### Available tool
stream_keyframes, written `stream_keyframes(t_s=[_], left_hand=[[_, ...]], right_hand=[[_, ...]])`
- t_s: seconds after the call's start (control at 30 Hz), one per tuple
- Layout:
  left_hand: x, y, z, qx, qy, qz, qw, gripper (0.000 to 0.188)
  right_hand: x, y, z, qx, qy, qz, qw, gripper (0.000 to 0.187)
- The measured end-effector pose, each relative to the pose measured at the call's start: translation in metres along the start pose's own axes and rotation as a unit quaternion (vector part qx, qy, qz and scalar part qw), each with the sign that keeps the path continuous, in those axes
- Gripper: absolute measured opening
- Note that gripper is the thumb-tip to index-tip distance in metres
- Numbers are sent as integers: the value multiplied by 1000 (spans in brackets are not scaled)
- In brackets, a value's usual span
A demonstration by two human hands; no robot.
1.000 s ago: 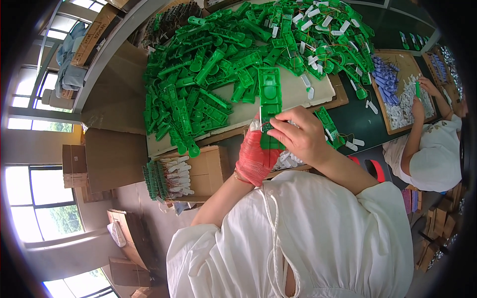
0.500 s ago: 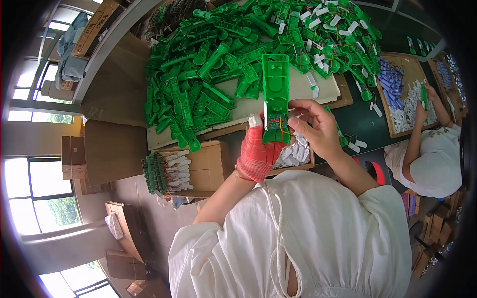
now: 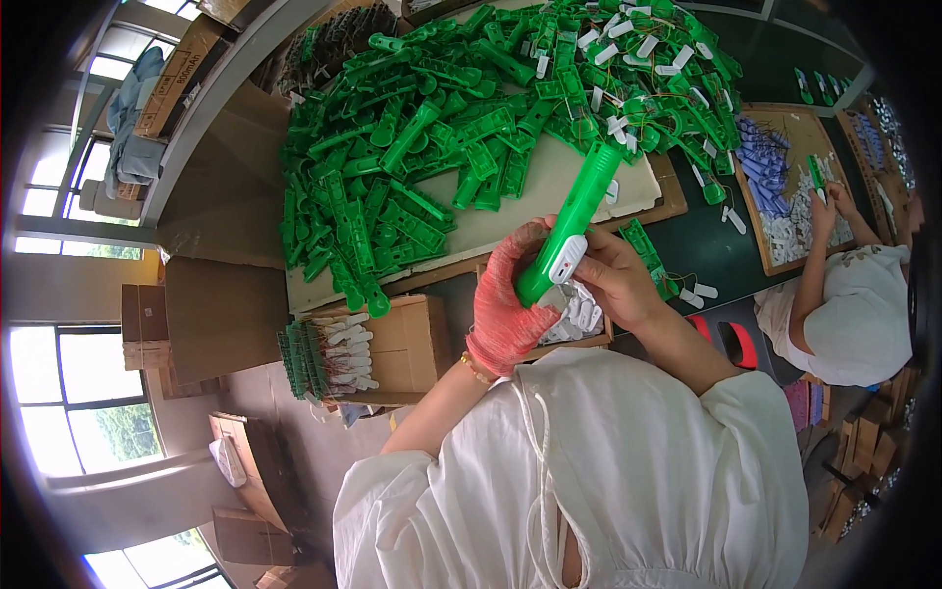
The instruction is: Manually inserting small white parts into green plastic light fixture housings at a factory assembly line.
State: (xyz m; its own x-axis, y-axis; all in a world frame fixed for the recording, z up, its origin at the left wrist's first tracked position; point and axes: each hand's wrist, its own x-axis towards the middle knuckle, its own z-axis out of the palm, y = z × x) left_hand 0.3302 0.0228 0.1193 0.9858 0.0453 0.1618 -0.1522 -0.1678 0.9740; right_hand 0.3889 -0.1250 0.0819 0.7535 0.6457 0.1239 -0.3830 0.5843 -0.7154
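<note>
A long green plastic casing [image 3: 586,196] is tilted up and to the right in front of me, its smooth outer side showing. My left hand [image 3: 502,309], in a red knit glove, wraps round its lower end. Against that end lies a white oval cover [image 3: 568,259] with a small red mark. My bare right hand [image 3: 628,285] pinches the cover's right edge with bent fingers; some fingertips are hidden behind it. Beneath both hands, a box of loose white covers [image 3: 586,316] partly shows.
Beyond my hands spreads a big heap of green casings [image 3: 392,147], some with wired white pieces [image 3: 667,71]. A cardboard box [image 3: 407,344] at left holds green circuit boards [image 3: 302,361]. At right, a co-worker [image 3: 834,314] handles a green part beside a tray [image 3: 770,267] of purple and white pieces.
The casing has turned over from its open, wired side to its outer side and now leans right. The white cover has come into view, and my right hand has shifted lower beside it.
</note>
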Motion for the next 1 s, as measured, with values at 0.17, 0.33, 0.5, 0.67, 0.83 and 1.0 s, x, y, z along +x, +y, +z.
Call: stream_keyframes(t_s=[0.17,0.33,0.5,0.67,0.83,1.0], left_hand=[[2,-8,2,-110,-14,-58,992,65],[5,-4,4,-174,-17,-143,974,57],[7,-4,8,-215,-35,-148,965,52],[13,-17,5,-138,-57,-195,969,44],[-4,-91,-26,-3,2,-96,995,47],[-17,-110,-17,-28,-51,-281,958,50]], right_hand=[[-4,7,-12,-54,67,31,996,40],[-4,4,-9,-57,132,34,989,35],[-7,-1,-11,-74,147,40,986,35],[-6,-3,-28,-103,134,59,984,29],[7,-53,-135,-189,387,-52,901,27],[-13,-66,-210,-283,441,21,851,41]])
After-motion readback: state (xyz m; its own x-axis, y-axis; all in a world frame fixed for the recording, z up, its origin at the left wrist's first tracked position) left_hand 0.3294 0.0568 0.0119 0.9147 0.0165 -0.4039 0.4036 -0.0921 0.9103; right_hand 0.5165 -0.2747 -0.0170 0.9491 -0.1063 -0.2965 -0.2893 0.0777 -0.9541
